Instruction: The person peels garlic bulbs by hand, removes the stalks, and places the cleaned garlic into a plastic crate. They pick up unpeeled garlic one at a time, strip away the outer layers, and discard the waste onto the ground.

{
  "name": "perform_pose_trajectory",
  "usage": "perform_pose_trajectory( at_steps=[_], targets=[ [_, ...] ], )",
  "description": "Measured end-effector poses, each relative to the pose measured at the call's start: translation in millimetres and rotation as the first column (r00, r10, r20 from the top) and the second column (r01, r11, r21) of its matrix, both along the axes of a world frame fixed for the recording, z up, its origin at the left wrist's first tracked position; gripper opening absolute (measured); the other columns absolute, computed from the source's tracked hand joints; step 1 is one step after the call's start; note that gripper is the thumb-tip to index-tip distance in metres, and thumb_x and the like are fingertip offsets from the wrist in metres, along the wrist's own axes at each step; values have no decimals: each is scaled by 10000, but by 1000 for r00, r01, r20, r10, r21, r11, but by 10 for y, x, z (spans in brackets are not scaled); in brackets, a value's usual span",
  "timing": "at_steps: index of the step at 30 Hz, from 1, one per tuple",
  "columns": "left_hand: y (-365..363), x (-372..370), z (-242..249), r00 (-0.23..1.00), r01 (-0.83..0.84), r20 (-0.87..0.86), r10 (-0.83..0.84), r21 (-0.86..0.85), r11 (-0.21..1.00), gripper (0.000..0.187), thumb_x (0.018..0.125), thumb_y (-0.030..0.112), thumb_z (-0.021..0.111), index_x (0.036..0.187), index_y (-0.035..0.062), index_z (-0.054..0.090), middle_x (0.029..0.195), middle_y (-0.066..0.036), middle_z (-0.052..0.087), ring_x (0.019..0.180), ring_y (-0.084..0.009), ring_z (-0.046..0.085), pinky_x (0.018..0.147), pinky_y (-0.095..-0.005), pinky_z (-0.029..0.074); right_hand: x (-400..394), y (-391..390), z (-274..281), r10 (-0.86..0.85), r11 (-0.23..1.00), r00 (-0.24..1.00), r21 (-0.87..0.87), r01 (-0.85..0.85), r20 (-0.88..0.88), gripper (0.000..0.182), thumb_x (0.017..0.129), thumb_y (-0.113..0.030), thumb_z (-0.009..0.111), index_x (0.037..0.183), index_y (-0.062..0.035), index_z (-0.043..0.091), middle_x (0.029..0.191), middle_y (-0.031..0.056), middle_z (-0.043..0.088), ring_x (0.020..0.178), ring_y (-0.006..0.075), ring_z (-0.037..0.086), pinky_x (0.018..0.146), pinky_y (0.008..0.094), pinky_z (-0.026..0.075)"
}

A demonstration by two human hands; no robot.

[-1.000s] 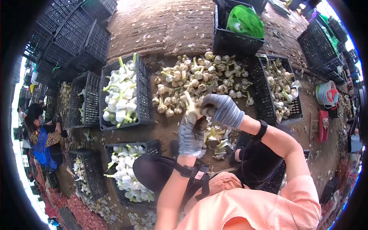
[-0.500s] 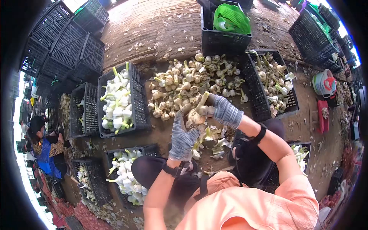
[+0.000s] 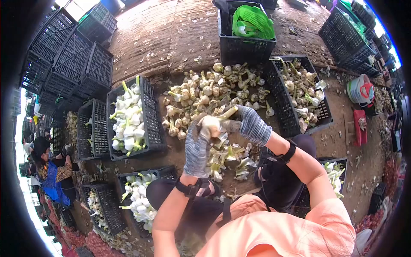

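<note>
Both my hands wear grey knit gloves and grip one garlic bulb (image 3: 212,124) with a short green stalk, held over the ground in front of me. My left hand (image 3: 197,147) cups the bulb from below and the left. My right hand (image 3: 250,124) pinches it from the right. Below the hands lies a heap of peeled skins and cut stalks (image 3: 229,158). Just beyond them spreads a pile of unpeeled garlic (image 3: 209,96) on the dirt.
A black crate of clean white garlic (image 3: 128,118) stands to the left, another (image 3: 143,197) by my left knee. A crate of rough garlic (image 3: 299,94) sits to the right. A crate holding a green bag (image 3: 248,32) stands beyond. Empty crates (image 3: 72,55) stack far left. A seated person (image 3: 49,165) works at the left edge.
My hands have shifted slightly left and closed tighter around the bulb, turning it so its stalk points up and right. More peelings lie under them.
</note>
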State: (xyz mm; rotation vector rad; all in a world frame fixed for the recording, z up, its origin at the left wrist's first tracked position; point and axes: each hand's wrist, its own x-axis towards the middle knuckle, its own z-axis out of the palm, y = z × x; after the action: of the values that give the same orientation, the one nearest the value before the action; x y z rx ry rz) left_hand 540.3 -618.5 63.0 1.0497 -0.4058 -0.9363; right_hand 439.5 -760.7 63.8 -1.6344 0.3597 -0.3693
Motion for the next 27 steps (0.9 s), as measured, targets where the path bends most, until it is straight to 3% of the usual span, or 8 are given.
perform_pose_trajectory(
  at_steps=[5, 9, 11, 13, 17, 21, 22, 27],
  targets=[
    [-47, 132, -337, 990, -138, 0, 139, 112, 984, 320, 905, 301, 445, 1116, 63, 476, 926, -49, 552, 751, -98, 559, 567, -220, 485, -8, 119, -61, -22, 989, 984, -145, -4, -175, 220, 713, -76, 646, 905, 0, 570, 811, 128, 619, 728, 171, 593, 654, 293, 481],
    [-118, 323, -403, 978, -116, -131, 163, 305, 945, 468, 901, 438, 371, 951, 21, 578, 845, -94, 612, 735, -199, 603, 658, -303, 523, -5, 183, -117, 112, 873, 987, -487, -42, 115, 213, 683, -59, 632, 876, 1, 564, 768, 157, 598, 672, 225, 599, 623, 303, 479],
    [-88, 409, -417, 902, 258, -429, -47, 449, 856, 511, 877, 509, 368, 907, 59, 609, 800, -83, 624, 676, -198, 603, 604, -289, 514, -34, 246, -63, 108, 939, 991, -336, -77, 73, 193, 695, -40, 617, 877, -2, 563, 775, 136, 596, 673, 187, 581, 620, 292, 474],
    [-119, 305, -211, 920, 209, -391, 35, 562, 800, 554, 853, 573, 354, 877, 91, 627, 746, -63, 620, 617, -166, 587, 546, -266, 488, -69, 289, -27, 99, 995, 995, -17, -99, -8, 160, 720, -2, 588, 877, -8, 559, 788, 94, 594, 676, 111, 546, 614, 270, 465],
    [-49, 142, -198, 889, -335, 381, 253, 166, 927, 322, 852, 332, 551, 948, 25, 571, 909, -46, 559, 806, -127, 537, 710, -252, 452, -5, 231, -149, -218, 954, 976, 203, 219, -28, 211, 739, 2, 581, 943, 0, 526, 820, 73, 591, 743, 102, 528, 671, 253, 461],
    [-107, 35, 11, 440, -261, 896, 53, 71, 963, 343, 786, 262, 651, 1008, 16, 560, 940, -36, 512, 845, -122, 505, 753, -237, 430, 19, 216, -177, -182, 862, 968, -445, 241, 173, 240, 745, -11, 558, 973, 31, 497, 916, 152, 564, 776, 206, 563, 709, 291, 465],
    [-126, 29, -81, 708, -197, 706, -4, 203, 959, 291, 776, 185, 663, 982, 3, 567, 963, -45, 512, 860, -122, 508, 763, -238, 431, 36, 241, -176, -156, 823, 961, -508, 255, 230, 258, 749, -6, 524, 1001, 41, 493, 949, 190, 544, 817, 236, 573, 714, 299, 466],
    [-137, 85, -185, 880, -152, 470, 73, 132, 980, 178, 790, 85, 627, 934, -5, 576, 953, -48, 536, 848, -123, 522, 774, -242, 431, -17, 210, -193, -196, 945, 968, -234, 229, 155, 280, 764, 7, 494, 1043, 33, 501, 874, 173, 579, 780, 201, 580, 685, 290, 471]
  ],
)
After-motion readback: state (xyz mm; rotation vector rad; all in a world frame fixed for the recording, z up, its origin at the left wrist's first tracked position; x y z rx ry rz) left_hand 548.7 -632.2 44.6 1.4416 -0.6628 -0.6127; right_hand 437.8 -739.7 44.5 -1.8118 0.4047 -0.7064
